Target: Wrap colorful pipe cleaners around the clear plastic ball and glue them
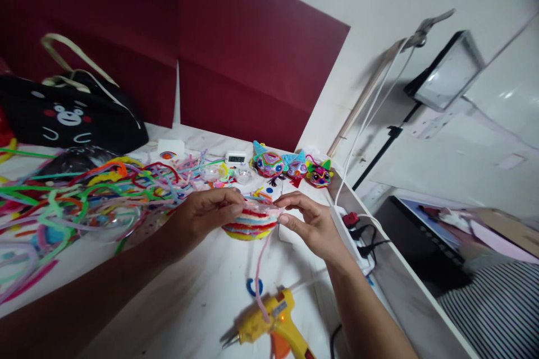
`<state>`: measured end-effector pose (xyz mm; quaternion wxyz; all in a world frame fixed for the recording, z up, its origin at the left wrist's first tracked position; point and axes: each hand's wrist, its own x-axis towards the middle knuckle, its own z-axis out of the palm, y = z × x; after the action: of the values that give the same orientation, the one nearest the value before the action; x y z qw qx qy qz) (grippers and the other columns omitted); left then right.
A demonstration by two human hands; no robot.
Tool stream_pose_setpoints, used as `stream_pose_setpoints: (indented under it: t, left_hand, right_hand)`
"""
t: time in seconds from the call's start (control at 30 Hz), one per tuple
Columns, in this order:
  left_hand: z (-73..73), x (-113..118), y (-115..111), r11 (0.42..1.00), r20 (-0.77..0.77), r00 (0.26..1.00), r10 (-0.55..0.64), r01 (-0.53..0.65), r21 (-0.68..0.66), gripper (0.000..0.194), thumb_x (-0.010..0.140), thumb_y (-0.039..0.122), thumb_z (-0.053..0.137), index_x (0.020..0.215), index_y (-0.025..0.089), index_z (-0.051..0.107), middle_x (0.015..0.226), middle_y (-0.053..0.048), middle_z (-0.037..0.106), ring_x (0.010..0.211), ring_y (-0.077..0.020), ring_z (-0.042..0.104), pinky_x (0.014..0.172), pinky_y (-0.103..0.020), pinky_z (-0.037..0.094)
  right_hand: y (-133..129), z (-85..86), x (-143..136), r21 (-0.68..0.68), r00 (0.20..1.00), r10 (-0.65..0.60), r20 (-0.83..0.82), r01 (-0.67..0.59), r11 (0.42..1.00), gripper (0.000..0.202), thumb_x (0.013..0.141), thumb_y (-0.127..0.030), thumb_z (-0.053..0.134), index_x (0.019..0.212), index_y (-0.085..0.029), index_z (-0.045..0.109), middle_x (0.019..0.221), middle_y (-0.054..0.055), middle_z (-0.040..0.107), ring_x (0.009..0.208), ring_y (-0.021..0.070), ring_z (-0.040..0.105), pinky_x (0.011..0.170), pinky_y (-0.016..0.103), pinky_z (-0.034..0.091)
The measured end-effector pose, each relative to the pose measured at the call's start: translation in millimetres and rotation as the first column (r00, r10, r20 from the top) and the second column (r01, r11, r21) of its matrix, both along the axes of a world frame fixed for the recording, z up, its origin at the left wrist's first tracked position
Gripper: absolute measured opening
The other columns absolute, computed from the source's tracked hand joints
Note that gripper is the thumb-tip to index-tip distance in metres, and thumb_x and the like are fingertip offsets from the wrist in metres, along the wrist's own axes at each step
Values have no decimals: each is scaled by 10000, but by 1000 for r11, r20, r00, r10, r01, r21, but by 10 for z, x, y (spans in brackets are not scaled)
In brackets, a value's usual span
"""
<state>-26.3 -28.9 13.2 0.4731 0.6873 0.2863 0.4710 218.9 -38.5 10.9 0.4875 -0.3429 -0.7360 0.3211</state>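
Observation:
A rounded piece striped in red, blue, white and yellow fuzzy strands [250, 224] is held between both hands above the table. My left hand [210, 210] pinches its left edge between thumb and fingers. At its right edge, my right hand [305, 221] closes thumb and fingers on the piece near a pale pink strand [260, 269]. That strand hangs down across a yellow glue gun [269, 322], which lies on the table with a small orange light lit. A blue curled bit [254, 287] rests just above the glue gun.
Many colourful pipe cleaners [96, 190] spread over the left of the table [177, 303]. Decorated figures [269, 164] and a small digital clock [236, 158] stand behind. A black bag [71, 115] is at back left. To the right are a power strip [351, 235] and a lamp [448, 70].

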Motion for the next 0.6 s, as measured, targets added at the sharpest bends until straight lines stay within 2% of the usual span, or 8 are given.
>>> stream_pose_setpoints:
  t: [0.17,0.3,0.4,0.6]
  left_hand:
    - [-3,-19,-2,1000,3,1000,27,-27,17,211,862,359,618,758,193,694,792,-26,633,791,-188,564,688,-267,425]
    - [-44,-32,16,1000,108,994,23,-22,-5,182,852,358,644,786,203,715,876,-34,664,870,-200,574,749,-271,433]
    - [-57,-37,29,999,225,974,-2,15,-52,161,825,331,680,765,190,727,855,-39,661,885,-204,574,768,-272,442]
    - [-17,-48,50,987,362,931,-37,91,-134,120,792,254,696,740,151,729,842,-57,672,852,-200,590,757,-269,462]
  right_hand:
    - [17,-11,17,24,995,-87,52,86,996,141,836,-270,722,966,-221,699,974,50,687,943,201,622,860,343,452]
    - [22,-14,28,17,991,-117,59,116,993,160,835,-242,718,993,-231,702,1002,41,707,983,195,625,888,335,447]
    - [24,-19,36,-55,995,-100,-13,99,994,140,832,-267,722,969,-238,710,980,27,720,943,183,635,863,321,462]
    - [-19,34,17,-236,979,-45,-198,-3,972,190,752,-355,793,849,-206,730,715,-1,668,661,131,590,642,264,474]
